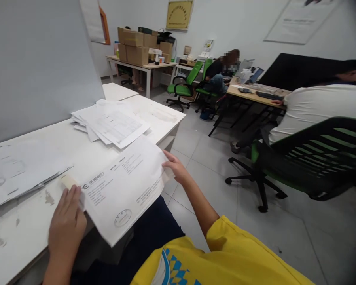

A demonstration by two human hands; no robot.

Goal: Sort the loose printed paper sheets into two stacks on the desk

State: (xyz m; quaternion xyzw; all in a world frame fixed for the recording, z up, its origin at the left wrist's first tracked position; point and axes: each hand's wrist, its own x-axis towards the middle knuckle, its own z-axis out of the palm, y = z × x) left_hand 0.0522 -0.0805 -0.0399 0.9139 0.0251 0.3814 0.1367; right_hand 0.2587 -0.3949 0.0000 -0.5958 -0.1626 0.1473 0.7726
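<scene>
A printed sheet of paper (127,186) with a logo, lines of text and a round stamp lies tilted across the table's front edge, partly over my lap. My right hand (174,168) pinches its right edge, with the thumb on top and the paper curling there. My left hand (67,221) rests at the sheet's left edge, its fingers stretched out close together and its palm down. Just beyond those fingertips is a small cream-coloured piece (67,181), partly covered. Whether the left fingers press on it or on the sheet is hard to see.
A loose pile of papers (115,122) lies farther back on the white table (41,198), and another stack (20,170) at left. A grey partition (41,59) rises behind. To the right, a person in a white shirt (323,107) sits on a green-black chair (320,154).
</scene>
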